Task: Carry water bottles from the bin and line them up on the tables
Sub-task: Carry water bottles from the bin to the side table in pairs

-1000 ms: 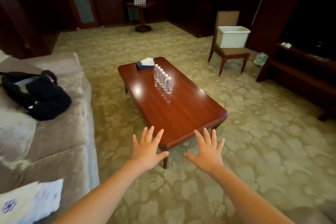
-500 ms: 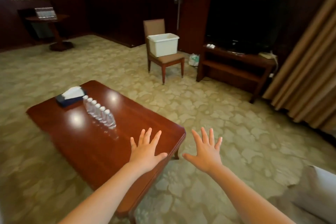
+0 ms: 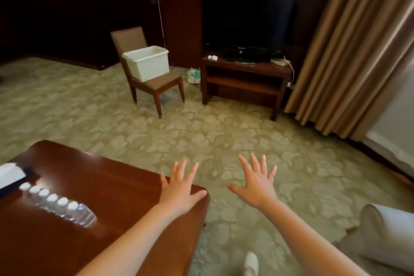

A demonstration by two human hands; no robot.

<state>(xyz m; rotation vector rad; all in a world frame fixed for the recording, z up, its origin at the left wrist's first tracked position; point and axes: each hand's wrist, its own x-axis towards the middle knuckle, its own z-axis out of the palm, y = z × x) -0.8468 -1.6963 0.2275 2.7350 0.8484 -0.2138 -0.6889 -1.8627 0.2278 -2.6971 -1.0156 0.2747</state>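
A row of several clear water bottles [image 3: 58,205] with white caps stands on the dark wooden coffee table [image 3: 116,188] at the lower left. A white plastic bin [image 3: 147,64] sits on a brown chair [image 3: 156,84] across the carpet, its inside hidden. My left hand [image 3: 180,188] is stretched out over the table's right corner, fingers spread, holding nothing. To its right, my right hand [image 3: 257,180] hovers over the carpet, fingers spread too and empty.
A tissue box [image 3: 11,175] lies at the table's left edge. A television [image 3: 246,22] stands on a wooden stand [image 3: 244,83] right of the chair, curtains [image 3: 358,51] beyond. A grey armrest [image 3: 387,233] is at the lower right. A white slipper [image 3: 251,263] shows below.
The view has swung right and moved closer: the table slid to the lower left, and the chair with the bin and the television now sit ahead. Both hands stay spread and empty.
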